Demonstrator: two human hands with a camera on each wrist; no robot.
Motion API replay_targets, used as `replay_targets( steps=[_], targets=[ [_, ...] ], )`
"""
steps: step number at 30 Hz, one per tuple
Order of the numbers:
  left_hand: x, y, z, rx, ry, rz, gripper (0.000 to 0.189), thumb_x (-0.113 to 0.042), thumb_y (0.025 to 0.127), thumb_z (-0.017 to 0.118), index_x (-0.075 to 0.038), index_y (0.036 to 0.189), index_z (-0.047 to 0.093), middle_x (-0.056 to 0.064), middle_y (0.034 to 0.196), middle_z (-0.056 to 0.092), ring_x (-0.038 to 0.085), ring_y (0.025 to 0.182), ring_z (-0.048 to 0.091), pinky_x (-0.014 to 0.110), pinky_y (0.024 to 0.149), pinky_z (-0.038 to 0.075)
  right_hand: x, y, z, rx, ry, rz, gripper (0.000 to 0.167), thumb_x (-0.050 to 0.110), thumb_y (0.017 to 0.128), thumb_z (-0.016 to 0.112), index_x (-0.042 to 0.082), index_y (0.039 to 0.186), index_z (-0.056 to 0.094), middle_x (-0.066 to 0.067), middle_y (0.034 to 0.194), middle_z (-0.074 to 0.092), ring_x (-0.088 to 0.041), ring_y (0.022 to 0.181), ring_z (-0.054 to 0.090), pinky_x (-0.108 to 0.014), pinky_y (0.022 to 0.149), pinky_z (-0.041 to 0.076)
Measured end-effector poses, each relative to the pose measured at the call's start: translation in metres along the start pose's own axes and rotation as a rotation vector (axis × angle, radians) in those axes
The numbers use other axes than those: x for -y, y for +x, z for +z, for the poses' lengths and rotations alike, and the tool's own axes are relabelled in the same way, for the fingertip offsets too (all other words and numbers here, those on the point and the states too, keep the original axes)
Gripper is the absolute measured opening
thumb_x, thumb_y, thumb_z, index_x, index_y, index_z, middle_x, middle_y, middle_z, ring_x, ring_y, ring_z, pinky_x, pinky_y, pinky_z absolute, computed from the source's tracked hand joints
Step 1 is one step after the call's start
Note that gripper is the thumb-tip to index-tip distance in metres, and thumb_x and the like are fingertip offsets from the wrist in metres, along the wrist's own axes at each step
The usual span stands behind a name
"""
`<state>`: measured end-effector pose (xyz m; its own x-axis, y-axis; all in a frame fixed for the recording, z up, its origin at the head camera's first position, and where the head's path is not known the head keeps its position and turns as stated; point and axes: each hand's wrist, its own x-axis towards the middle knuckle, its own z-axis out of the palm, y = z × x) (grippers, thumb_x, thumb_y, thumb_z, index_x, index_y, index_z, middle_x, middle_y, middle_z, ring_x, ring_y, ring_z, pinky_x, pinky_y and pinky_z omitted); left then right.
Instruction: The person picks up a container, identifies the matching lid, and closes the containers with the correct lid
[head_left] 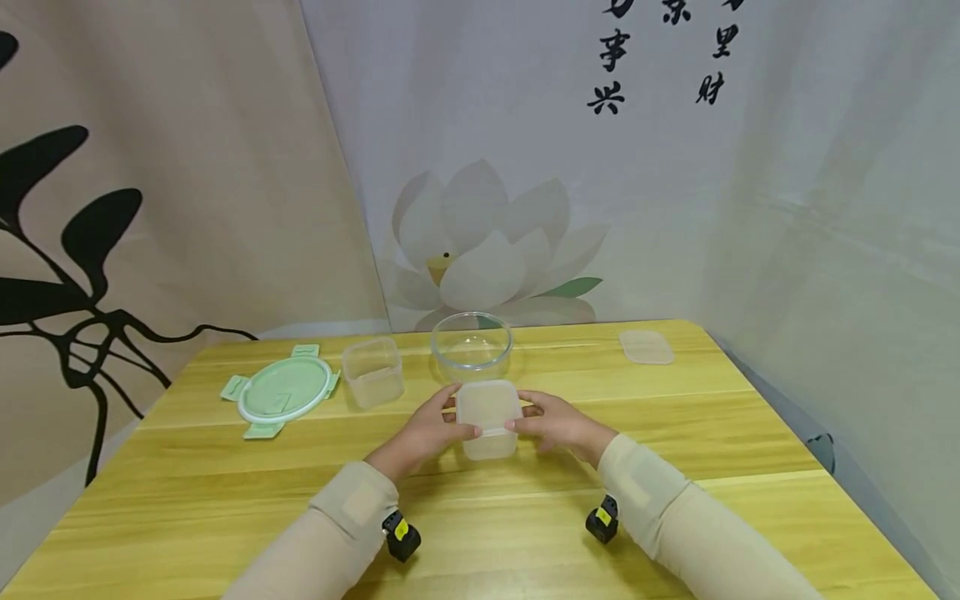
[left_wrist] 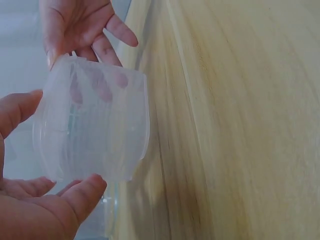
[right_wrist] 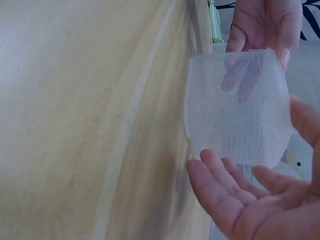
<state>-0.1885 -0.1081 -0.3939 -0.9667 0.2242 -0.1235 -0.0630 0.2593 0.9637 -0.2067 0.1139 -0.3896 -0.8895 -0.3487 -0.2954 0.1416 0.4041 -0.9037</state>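
Observation:
A small translucent plastic food container is between my two hands in the middle of the head view, its pale lid lying over the top. My left hand holds its left side, thumb at the front of the lid and fingers along the side. On the opposite side my right hand grips it the same way, thumb near the lid's front edge. Both wrist views show the container's see-through wall, with fingertips of the far hand showing through it. Fingers of my right hand lie along its lower side.
Behind the hands stands a round glass bowl. Left of it is an open translucent container, then a round green lid with flaps folded out. A flat translucent lid lies at the back right of the wooden table.

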Motion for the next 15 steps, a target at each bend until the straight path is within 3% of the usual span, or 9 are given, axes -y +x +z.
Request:
replay_targets(
  steps=[8, 15],
  targets=[
    [0.0057, -0.0002, -0.0035, -0.006, 0.028, 0.019, 0.083, -0.008, 0.082, 0.077, -0.003, 0.15, 0.029, 0.021, 0.134, 0.049, 0.04, 0.123, 0.051, 0.05, 0.095, 0.048, 0.0014, -0.0004, -0.0004, 0.08, 0.092, 0.046, 0.067, 0.018, 0.093, 0.065, 0.002, 0.149, 0.031, -0.027, 0.14, 0.046, -0.039, 0.12, 0.054, -0.062, 0.092, 0.045],
    [0.0066, -0.0021, -0.0042, 0.008, 0.028, 0.042, 0.083, -0.011, 0.083, 0.077, -0.004, 0.151, 0.029, 0.021, 0.137, 0.048, 0.043, 0.125, 0.049, 0.051, 0.095, 0.048, 0.0024, 0.0017, -0.0005, 0.065, 0.103, 0.08, 0.065, 0.016, 0.093, 0.066, 0.005, 0.148, 0.034, -0.022, 0.135, 0.052, -0.037, 0.117, 0.057, -0.061, 0.091, 0.046]
  ],
)
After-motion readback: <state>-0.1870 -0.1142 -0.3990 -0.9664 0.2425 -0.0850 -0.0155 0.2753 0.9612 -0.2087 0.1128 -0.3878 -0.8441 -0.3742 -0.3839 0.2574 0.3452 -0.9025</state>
